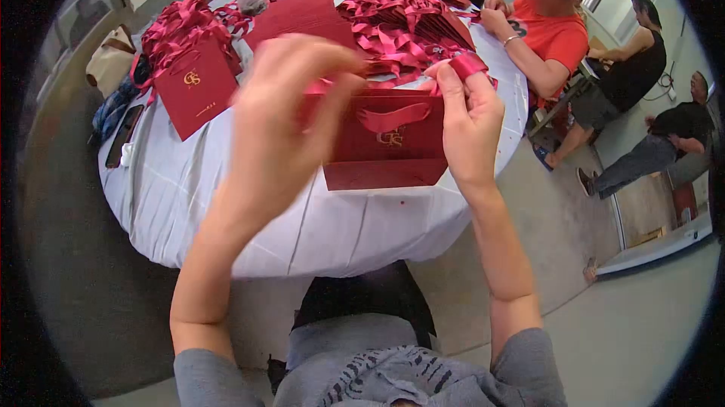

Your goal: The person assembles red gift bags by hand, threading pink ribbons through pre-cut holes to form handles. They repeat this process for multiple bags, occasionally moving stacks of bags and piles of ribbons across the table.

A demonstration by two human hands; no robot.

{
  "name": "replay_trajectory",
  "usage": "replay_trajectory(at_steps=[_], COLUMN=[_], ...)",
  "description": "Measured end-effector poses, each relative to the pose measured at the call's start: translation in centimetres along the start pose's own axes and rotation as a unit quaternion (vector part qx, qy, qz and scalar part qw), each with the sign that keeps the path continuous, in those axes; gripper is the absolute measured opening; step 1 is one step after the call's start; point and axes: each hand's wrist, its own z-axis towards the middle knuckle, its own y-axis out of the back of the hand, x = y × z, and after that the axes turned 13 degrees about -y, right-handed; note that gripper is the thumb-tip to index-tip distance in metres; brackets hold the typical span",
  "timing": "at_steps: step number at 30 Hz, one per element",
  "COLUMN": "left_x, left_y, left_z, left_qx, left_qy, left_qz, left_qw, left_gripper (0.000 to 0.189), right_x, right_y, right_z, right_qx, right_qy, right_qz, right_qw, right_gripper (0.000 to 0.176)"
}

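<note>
A dark red paper bag [387, 154] with a gold logo and a red ribbon handle [394, 115] is at the near middle of the table. My right hand [470, 109] is at the bag's upper right corner, its fingers closed on a loop of red ribbon [468, 66]. Over the bag's upper left side is my left hand [291, 116], blurred by motion, with thumb and fingers curved toward each other; whether anything is between them cannot be made out. Behind the hands lie flat red bags [302, 20] and a heap of red ribbons [393, 3].
On the left of the white-covered table [189, 195] are another ribbon pile [185, 26], a red bag [195, 90] and a phone [124, 135]. A person in red [555, 37] sits at the right edge. Two more people are farther right.
</note>
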Motion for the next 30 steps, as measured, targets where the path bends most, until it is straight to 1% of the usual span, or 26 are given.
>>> replay_trajectory(at_steps=[1,2,4,5,8,9,11,12,13,15,16,19,20,21,23,24,25,26,27,28,29,30], left_x=[0.0,-0.2,0.2,-0.2,0.3,0.5,1.3,2.0,2.0,1.7,1.6,2.0,1.9,2.2,2.7,2.3,2.3,2.5,2.7,2.9,3.2,3.4], left_y=[0.8,1.6,2.6,2.6,1.2,1.0,0.5,0.2,-0.2,-1.1,-1.1,-1.3,-1.5,-1.5,-1.7,-2.1,-2.4,-2.7,-3.1,-3.8,-4.1,-4.3], left_z=[-0.8,-1.4,-3.4,-3.8,-5.8,-5.9,-5.7,-5.5,-5.3,-4.6,-4.2,-3.9,-3.6,-3.4,-3.2,-2.8,-2.8,-2.9,-3.0,-3.2,-3.6,-3.9], left_qx=[-0.031,-0.023,0.080,0.118,0.109,0.107,0.132,0.147,0.148,0.015,-0.005,-0.008,-0.018,-0.018,0.005,-0.013,-0.013,0.004,0.022,-0.020,-0.020,-0.014], left_qy=[0.095,0.161,0.209,0.241,0.268,0.272,0.331,0.365,0.366,0.389,0.405,0.404,0.410,0.413,0.418,0.412,0.413,0.386,0.354,0.367,0.370,0.394], left_qz=[-0.009,0.010,0.023,0.020,-0.044,-0.041,-0.166,-0.226,-0.227,-0.374,-0.400,-0.429,-0.422,-0.421,-0.384,-0.354,-0.354,-0.264,-0.171,-0.170,-0.170,-0.165], left_qw=[0.995,0.987,0.974,0.963,0.956,0.956,0.919,0.891,0.891,0.842,0.822,0.808,0.809,0.807,0.823,0.839,0.839,0.884,0.919,0.914,0.913,0.904], left_gripper=[0.005,0.008,0.014,0.019,0.025,0.025,0.028,0.034,0.034,0.033,0.030,0.028,0.024,0.024,0.021,0.021,0.021,0.021,0.022,0.025,0.025,0.025], right_x=[-0.4,-0.6,-0.8,-0.9,-1.4,-1.2,-0.9,-0.8,-0.8,-0.9,-1.1,-1.4,-1.5,-1.5,-1.4,-1.5,-1.5,-1.5,-1.5,-1.5,-1.5,-1.6], right_y=[0.3,0.3,0.0,0.0,-0.3,-0.5,-0.7,-0.8,-0.9,-0.9,-0.9,-0.8,-0.8,-0.8,-0.8,-1.0,-1.3,-1.6,-1.8,-2.0,-2.2,-2.3], right_z=[0.4,0.5,0.8,0.9,1.0,1.0,0.5,0.4,0.2,0.1,0.1,0.1,0.0,-0.1,-0.4,-0.6,-0.8,-1.1,-1.4,-1.8,-2.1,-2.4], right_qx=[-0.002,-0.005,0.012,0.023,0.047,0.053,0.061,0.062,0.062,0.059,0.055,0.048,0.045,0.046,0.028,0.028,0.014,0.001,0.002,-0.012,-0.024,-0.034], right_qy=[0.000,-0.002,-0.028,-0.042,-0.029,-0.029,-0.058,-0.059,-0.062,-0.065,-0.054,-0.039,-0.033,-0.036,-0.008,-0.009,0.015,0.039,0.038,0.057,0.075,0.093], right_qz=[-0.025,-0.025,0.048,0.042,0.008,0.008,0.047,0.046,0.057,0.066,0.047,0.021,0.014,0.014,-0.039,-0.039,-0.040,-0.041,-0.041,-0.044,-0.048,-0.052], right_qw=[1.000,1.000,0.998,0.998,0.998,0.998,0.995,0.995,0.995,0.994,0.996,0.998,0.998,0.998,0.999,0.999,0.999,0.998,0.998,0.997,0.996,0.994], right_gripper=[0.019,0.019,0.022,0.021,0.020,0.020,0.018,0.018,0.018,0.019,0.019,0.019,0.018,0.018,0.017,0.017,0.016,0.015,0.015,0.013,0.012,0.011])
